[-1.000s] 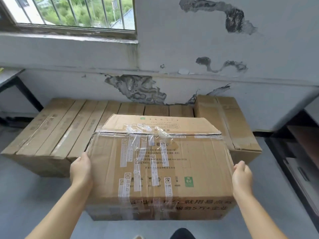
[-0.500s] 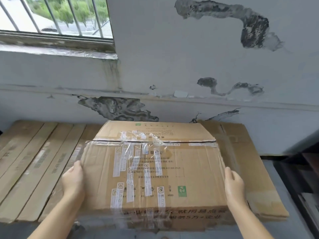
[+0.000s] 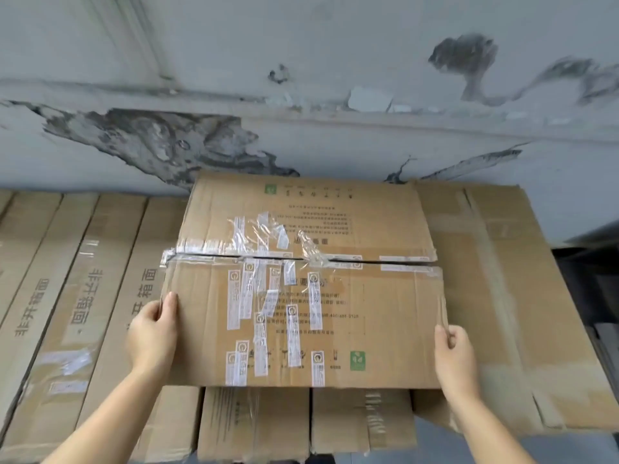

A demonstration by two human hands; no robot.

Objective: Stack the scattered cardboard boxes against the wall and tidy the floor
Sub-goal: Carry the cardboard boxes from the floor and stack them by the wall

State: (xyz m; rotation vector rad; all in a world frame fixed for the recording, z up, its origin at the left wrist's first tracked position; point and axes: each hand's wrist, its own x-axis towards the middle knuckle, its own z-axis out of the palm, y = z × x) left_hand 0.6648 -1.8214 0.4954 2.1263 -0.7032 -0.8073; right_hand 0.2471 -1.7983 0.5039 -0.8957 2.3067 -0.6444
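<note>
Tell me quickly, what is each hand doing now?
Left hand: grips the left edge of the taped brown cardboard box.
Right hand: fingers curled on its right edge.

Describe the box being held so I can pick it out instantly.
Below the peeling wall, a row of long cartons lies flat. The held box sits on top, between the hands. Only it bears many white tape strips and a green logo.

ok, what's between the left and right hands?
In the head view, only the taped cardboard box: the left hand grips its left edge, the right hand its right edge.
</note>
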